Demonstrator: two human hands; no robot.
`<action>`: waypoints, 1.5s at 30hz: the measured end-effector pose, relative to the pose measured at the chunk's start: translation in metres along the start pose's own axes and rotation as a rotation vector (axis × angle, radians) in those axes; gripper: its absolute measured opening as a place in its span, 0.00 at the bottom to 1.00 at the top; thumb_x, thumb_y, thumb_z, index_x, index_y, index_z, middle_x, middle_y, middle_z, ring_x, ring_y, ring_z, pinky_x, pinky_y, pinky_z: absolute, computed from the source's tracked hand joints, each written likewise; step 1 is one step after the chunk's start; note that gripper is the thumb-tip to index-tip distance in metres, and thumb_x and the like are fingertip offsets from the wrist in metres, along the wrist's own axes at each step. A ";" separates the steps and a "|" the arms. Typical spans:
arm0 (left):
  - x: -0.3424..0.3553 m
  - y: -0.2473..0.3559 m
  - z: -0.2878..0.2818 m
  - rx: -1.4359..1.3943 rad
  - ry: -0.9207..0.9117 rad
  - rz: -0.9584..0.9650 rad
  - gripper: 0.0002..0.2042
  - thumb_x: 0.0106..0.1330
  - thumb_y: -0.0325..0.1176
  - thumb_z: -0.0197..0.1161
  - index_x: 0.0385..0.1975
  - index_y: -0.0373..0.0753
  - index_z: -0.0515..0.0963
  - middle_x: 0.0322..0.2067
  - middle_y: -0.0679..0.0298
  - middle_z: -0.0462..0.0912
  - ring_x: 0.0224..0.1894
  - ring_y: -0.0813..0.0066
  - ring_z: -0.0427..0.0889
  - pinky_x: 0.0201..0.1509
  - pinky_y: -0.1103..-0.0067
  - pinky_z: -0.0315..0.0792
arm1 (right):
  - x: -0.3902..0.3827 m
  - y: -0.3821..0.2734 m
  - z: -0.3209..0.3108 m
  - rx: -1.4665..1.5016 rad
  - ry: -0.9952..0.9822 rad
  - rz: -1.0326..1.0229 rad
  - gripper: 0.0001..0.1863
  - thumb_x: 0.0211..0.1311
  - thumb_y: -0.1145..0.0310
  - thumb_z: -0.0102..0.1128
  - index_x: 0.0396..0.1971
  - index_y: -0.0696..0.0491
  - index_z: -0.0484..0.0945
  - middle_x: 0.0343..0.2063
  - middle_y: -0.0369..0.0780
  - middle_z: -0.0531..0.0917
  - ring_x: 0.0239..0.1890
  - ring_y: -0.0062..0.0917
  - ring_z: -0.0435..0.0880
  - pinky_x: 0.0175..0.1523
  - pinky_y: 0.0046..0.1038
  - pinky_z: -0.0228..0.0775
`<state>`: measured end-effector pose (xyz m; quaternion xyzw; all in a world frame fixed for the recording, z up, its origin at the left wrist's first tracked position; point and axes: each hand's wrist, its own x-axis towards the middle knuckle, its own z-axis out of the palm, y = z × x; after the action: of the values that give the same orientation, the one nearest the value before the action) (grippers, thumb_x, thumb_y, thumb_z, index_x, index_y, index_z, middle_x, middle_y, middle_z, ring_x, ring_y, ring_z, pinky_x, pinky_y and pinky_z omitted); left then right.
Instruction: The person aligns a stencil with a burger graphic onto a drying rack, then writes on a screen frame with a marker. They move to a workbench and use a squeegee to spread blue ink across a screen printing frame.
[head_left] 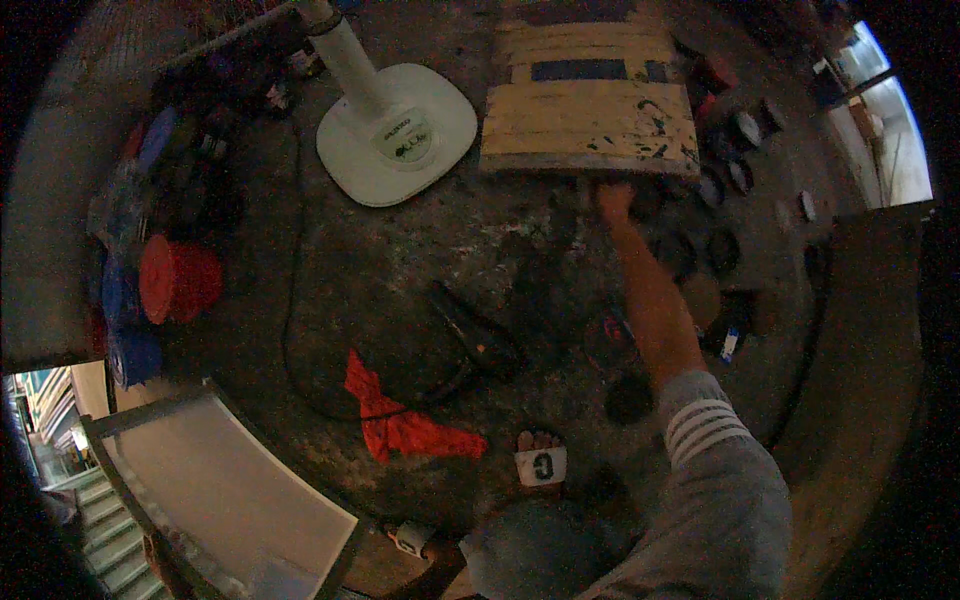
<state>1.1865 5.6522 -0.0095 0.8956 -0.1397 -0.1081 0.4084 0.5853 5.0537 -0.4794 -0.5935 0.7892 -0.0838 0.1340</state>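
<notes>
While the right hand (pixel 614 200), its hold unclear, is at the wooden table (pixel 580 107), a black blow dryer (pixel 478 335) and red cloth (pixel 405 425) lie between that table and the framed screen (pixel 230 490) the left hand (pixel 160 562) grips.

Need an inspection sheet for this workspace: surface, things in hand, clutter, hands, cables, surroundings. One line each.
Surface: dark, stained floor, poorly lit.
Things in hand: pale framed panel tilted at lower left; slatted wooden board at top, marked with dark blotches.
Clutter: crumpled red cloth, dark dryer-like tool, red bucket, assorted round containers at right.
Hands: left hand, partly seen, on the panel's left edge; right hand at the board's near edge, fingers unclear.
Cables: dark cord looping left across the floor, passing over the cloth.
Surroundings: white pedestal base left of the board; bright opening at far right.
</notes>
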 end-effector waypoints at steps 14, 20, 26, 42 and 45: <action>-0.078 -0.058 -0.038 -0.107 -0.010 -0.009 0.14 0.60 0.33 0.63 0.44 0.36 0.72 0.34 0.60 0.79 0.31 0.65 0.80 0.31 0.70 0.77 | -0.333 0.151 0.072 0.268 0.068 -0.388 0.13 0.63 0.62 0.59 0.37 0.57 0.76 0.35 0.50 0.83 0.37 0.44 0.82 0.42 0.46 0.73; -0.108 -0.069 -0.021 -0.162 -0.016 -0.021 0.12 0.61 0.32 0.63 0.42 0.36 0.73 0.31 0.61 0.79 0.29 0.67 0.80 0.30 0.71 0.76 | -0.242 0.086 0.064 0.239 -0.128 -0.130 0.16 0.64 0.57 0.57 0.38 0.55 0.76 0.38 0.49 0.80 0.40 0.42 0.80 0.45 0.45 0.71; -0.133 -0.094 0.027 -0.235 -0.026 -0.092 0.10 0.61 0.30 0.62 0.40 0.36 0.74 0.29 0.62 0.79 0.27 0.69 0.79 0.29 0.72 0.75 | -0.153 0.130 0.104 0.179 -0.155 -0.189 0.14 0.62 0.60 0.60 0.39 0.55 0.76 0.37 0.44 0.80 0.40 0.36 0.79 0.47 0.39 0.71; -0.169 -0.175 0.046 -0.539 -0.027 -0.220 0.16 0.59 0.25 0.62 0.47 0.33 0.70 0.34 0.59 0.78 0.33 0.69 0.80 0.35 0.70 0.77 | -0.214 0.037 -0.054 1.212 -0.989 -0.163 0.31 0.54 0.60 0.63 0.59 0.55 0.72 0.49 0.41 0.80 0.49 0.32 0.80 0.55 0.34 0.72; -0.176 -0.172 0.047 -0.586 -0.047 -0.205 0.18 0.59 0.25 0.62 0.49 0.34 0.69 0.36 0.58 0.78 0.35 0.68 0.80 0.37 0.69 0.77 | -0.247 -0.035 -0.065 1.179 -1.094 -0.197 0.32 0.55 0.57 0.60 0.60 0.54 0.71 0.49 0.43 0.81 0.47 0.32 0.81 0.54 0.36 0.75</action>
<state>1.0352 5.7873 -0.1568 0.7462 -0.0210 -0.2053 0.6329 0.6617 5.2793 -0.3800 -0.4488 0.3820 -0.1951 0.7839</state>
